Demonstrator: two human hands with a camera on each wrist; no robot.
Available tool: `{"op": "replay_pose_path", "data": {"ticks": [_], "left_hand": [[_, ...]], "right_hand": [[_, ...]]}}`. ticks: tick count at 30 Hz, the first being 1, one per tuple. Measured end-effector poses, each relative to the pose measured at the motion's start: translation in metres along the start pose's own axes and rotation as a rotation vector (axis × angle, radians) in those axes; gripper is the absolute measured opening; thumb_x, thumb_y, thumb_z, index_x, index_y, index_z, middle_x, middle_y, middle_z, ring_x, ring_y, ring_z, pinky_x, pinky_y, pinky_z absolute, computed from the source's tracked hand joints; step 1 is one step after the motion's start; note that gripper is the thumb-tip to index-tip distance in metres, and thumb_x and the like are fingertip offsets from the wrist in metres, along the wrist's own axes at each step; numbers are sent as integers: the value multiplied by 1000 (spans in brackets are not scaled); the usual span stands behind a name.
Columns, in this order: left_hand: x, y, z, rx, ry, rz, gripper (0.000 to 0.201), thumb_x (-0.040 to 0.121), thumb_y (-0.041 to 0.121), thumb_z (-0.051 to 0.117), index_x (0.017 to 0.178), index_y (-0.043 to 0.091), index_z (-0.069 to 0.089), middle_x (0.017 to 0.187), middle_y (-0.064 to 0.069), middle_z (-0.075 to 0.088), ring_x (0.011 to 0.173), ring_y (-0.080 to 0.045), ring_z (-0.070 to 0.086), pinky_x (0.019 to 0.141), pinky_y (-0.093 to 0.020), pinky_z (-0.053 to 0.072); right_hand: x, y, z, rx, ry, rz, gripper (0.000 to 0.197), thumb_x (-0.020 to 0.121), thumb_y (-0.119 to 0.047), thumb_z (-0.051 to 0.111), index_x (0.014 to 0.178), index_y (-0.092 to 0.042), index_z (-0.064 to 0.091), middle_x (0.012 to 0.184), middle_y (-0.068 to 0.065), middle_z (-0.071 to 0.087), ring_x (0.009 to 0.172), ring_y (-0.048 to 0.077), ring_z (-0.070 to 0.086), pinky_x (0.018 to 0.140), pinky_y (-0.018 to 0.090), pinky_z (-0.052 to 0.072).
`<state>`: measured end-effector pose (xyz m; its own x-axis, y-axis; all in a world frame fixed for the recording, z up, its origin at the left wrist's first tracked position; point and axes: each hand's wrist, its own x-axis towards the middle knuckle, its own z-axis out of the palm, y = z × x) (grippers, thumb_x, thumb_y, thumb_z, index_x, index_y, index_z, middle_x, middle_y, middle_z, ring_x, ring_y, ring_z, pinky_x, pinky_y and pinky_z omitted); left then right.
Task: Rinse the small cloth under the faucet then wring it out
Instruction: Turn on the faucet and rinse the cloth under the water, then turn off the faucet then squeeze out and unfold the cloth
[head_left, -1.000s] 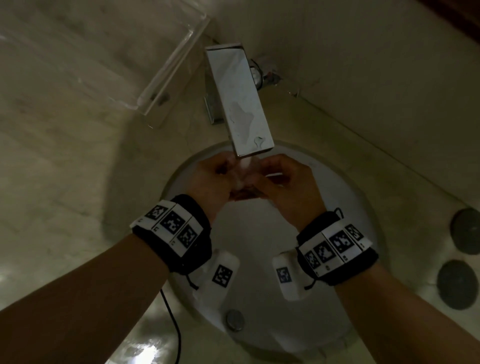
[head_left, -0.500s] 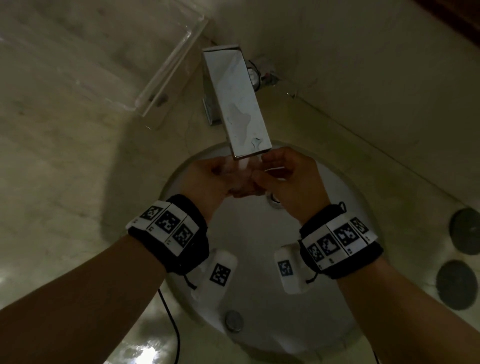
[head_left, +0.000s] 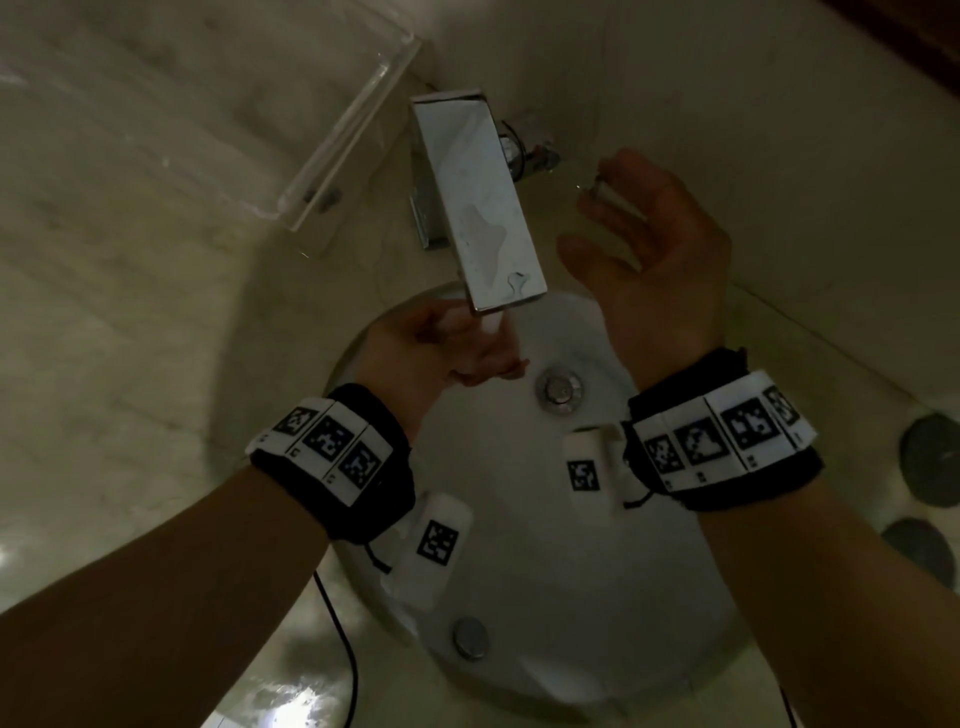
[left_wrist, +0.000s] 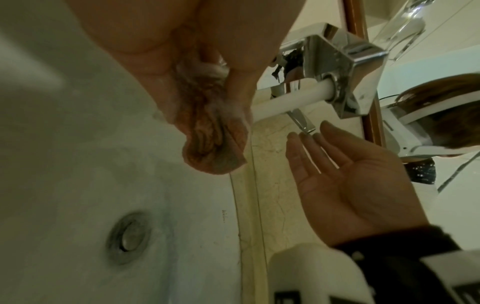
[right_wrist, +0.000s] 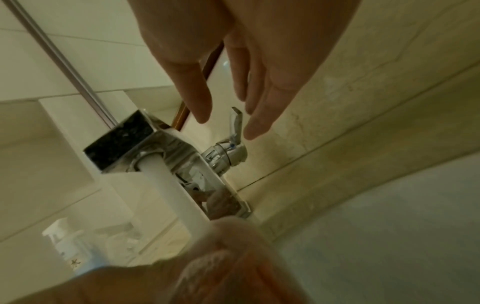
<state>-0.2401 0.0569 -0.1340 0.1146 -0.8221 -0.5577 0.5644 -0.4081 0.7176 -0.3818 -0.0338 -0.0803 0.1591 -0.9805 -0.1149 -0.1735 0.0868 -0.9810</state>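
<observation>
My left hand (head_left: 441, 353) holds the small orange-brown cloth (left_wrist: 207, 139) bunched in its fist under the chrome faucet (head_left: 478, 208). A white stream of water (left_wrist: 288, 102) runs from the spout onto the cloth and hand. My right hand (head_left: 644, 244) is up beside the faucet with fingers straight and spread, holding nothing. Its fingertips (right_wrist: 254, 127) are at the small chrome lever handle (right_wrist: 235, 125); whether they touch it I cannot tell. In the right wrist view the wet cloth (right_wrist: 233, 273) fills the bottom, blurred.
The round white sink (head_left: 493, 493) has a metal drain (head_left: 558, 387) in its middle and an overflow cap (head_left: 470, 636) near me. A clear acrylic tray (head_left: 311, 156) sits on the marble counter at the back left. Two dark round stones (head_left: 930, 457) lie at the right.
My right hand has let go of the cloth and risen to the faucet's lever at the right. The left hand stays under the stream with the cloth.
</observation>
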Motion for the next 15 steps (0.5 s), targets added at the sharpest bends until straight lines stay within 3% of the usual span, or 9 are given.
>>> {"op": "replay_pose_path", "data": {"ticks": [3, 6, 10, 12, 15], "left_hand": [[-2, 2, 0, 16, -12, 33, 22, 86, -5, 59, 97, -22, 52, 77, -30, 46, 68, -38, 47, 75, -46, 59], [-5, 3, 0, 3, 12, 47, 37, 86, 1, 66, 105, -26, 48, 83, -27, 47, 74, -38, 46, 71, -41, 59], [-11, 2, -1, 57, 59, 5, 27, 87, 0, 64, 110, -14, 60, 91, -31, 60, 81, -44, 64, 70, -37, 60], [-13, 0, 0, 121, 63, -33, 26, 85, 0, 66, 111, 1, 67, 99, -31, 68, 90, -45, 69, 80, -46, 60], [-14, -2, 2, 137, 72, -75, 40, 75, 2, 78, 113, 0, 65, 94, -20, 72, 92, -45, 69, 89, -58, 54]], "right_hand": [[1, -1, 4, -24, 5, -39, 55, 76, 6, 72, 128, -3, 54, 121, 9, 61, 110, 16, 62, 79, 21, 55], [0, -3, 5, -14, 33, -35, 47, 75, 5, 73, 120, -3, 60, 109, 4, 66, 103, 16, 65, 82, 27, 57], [-8, -5, 4, -68, -33, -73, 43, 75, 4, 72, 114, -11, 63, 103, 3, 68, 95, 11, 67, 82, 29, 57], [-12, -3, 0, -45, -92, -67, 48, 76, 6, 70, 120, -11, 60, 112, 5, 66, 98, 13, 66, 80, 25, 55], [-23, 4, -8, -157, -165, -37, 50, 80, 3, 68, 123, -19, 57, 121, -5, 61, 99, 10, 64, 78, 23, 56]]}}
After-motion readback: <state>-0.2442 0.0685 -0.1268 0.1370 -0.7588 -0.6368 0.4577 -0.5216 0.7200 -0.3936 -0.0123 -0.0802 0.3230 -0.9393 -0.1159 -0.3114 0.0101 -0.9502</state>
